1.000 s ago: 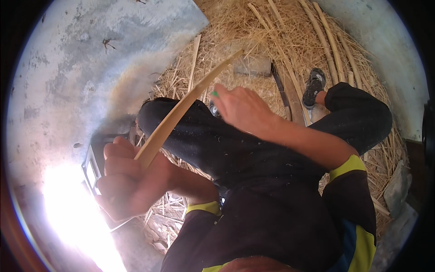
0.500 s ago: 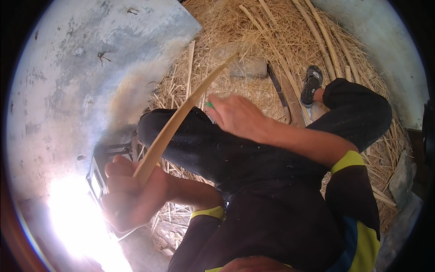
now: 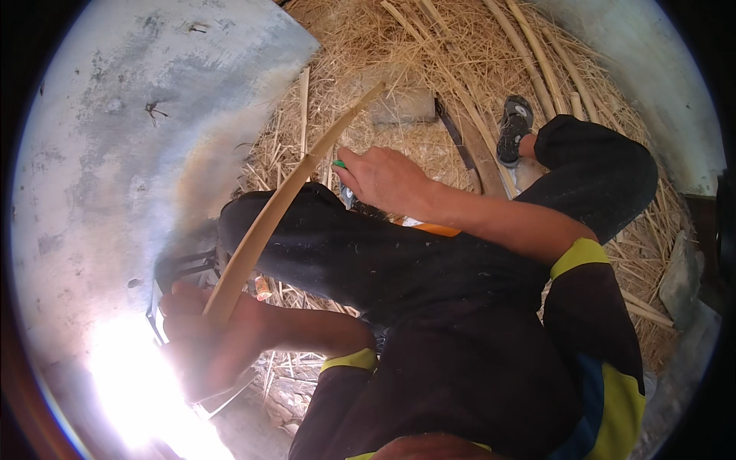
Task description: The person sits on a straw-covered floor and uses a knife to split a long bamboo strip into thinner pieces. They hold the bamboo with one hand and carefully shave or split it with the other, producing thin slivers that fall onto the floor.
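A long, pale, flat bamboo strip (image 3: 270, 215) slants up and away from my left hand (image 3: 211, 337). My left fingers are closed around its near end, and glare partly washes them out. To the right of the strip's upper half is my right hand (image 3: 387, 180), curled closed with the thumb forward. A small green piece (image 3: 338, 163) pokes out by that thumb; the rest is covered by the fingers, so its kind is unclear. A gap shows between my right hand and the strip. Both forearms reach over my legs in dark trousers (image 3: 330, 245).
Straw and shavings (image 3: 337, 54) cover the ground. Long bamboo poles (image 3: 529, 57) lie at the far right, near my shoe (image 3: 514, 130). A grey block (image 3: 402, 106) sits ahead, beside a dark curved blade-like tool (image 3: 455, 134). A pale, worn wall (image 3: 115, 153) rises at left.
The whole view has shifted slightly, so everything sits a little further left. Something orange now shows beneath my right forearm. Both hands keep their grip.
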